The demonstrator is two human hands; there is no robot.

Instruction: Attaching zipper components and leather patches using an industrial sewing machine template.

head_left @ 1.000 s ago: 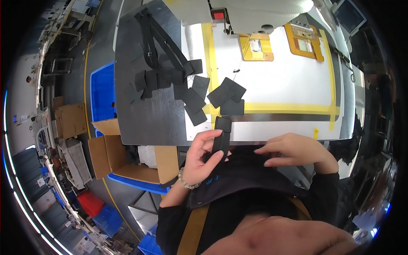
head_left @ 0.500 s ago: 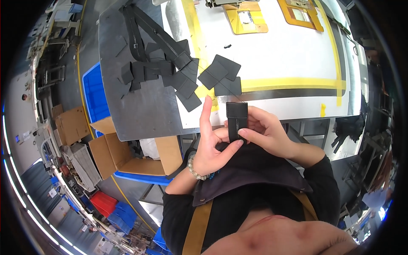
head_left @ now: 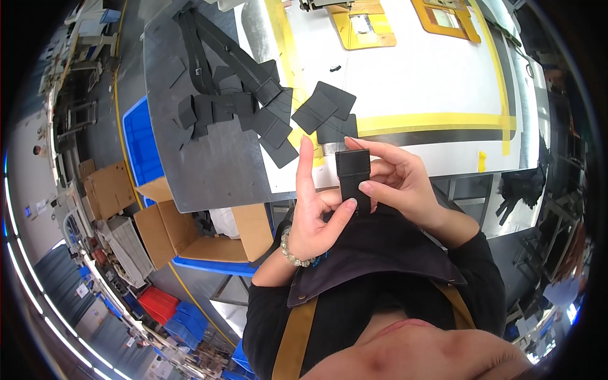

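Note:
Between my hands, just off the table's near edge, I hold a black zipper strip [head_left: 354, 182] with a stitched flat black patch across its top end. My left hand [head_left: 320, 212] pinches its lower left side with thumb and curled fingers, while the index finger points up, off the strip. My right hand [head_left: 399, 182] grips the right edge; its thumb lies on the front and its index finger is raised behind the top. A few black square pieces [head_left: 324, 107] lie just beyond on the table. A thin thread runs from the strip's top toward them.
More black pieces [head_left: 273, 130] and long zipper strips [head_left: 231, 54] are heaped at the table's left. Yellow templates [head_left: 365, 30] lie by a machine at the back. Yellow tape [head_left: 437, 123] crosses the white sheet. An open cardboard box [head_left: 154, 235] stands below left, near a blue bin [head_left: 140, 142].
The strip has turned in my hands: zipper teeth showed along its front before, and a plain black face shows now. My right index finger has lifted above its top edge.

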